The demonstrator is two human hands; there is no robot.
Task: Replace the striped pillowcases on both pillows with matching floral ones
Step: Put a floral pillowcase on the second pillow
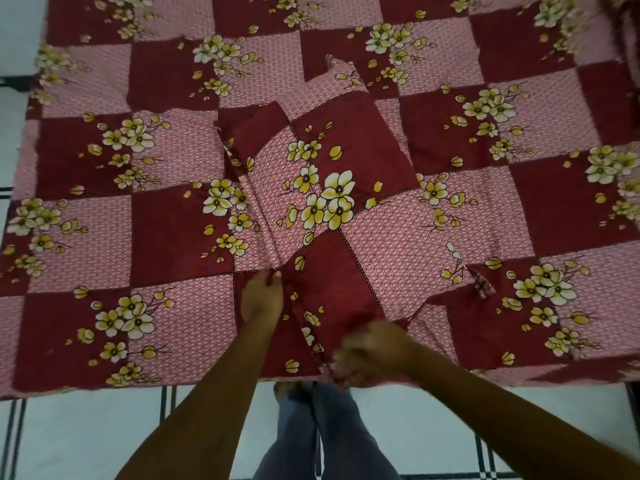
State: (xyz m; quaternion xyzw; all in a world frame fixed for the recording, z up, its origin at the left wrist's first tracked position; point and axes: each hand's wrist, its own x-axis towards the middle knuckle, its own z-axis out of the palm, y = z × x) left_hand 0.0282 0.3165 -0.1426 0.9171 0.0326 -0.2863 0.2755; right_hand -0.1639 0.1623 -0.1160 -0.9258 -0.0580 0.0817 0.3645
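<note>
Diagonally on the matching bedsheet (pixel 166 237), the maroon-and-pink floral pillowcase (pixel 346 209) has both hands, left (pixel 261 299) and right (pixel 374 348), pinching its near edge.

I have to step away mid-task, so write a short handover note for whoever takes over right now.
Left hand: pinching the near-left edge of the floral-cased pillow.
Right hand: blurred, grip closed on fabric at the pillow's near end, by the bed edge.
The pillow lies diagonally in the middle of the matching floral bedsheet.
Done: this pillow appears to wear its floral case.
Left: finish its open end. No second pillow or striped case is in view, so check those.
</note>
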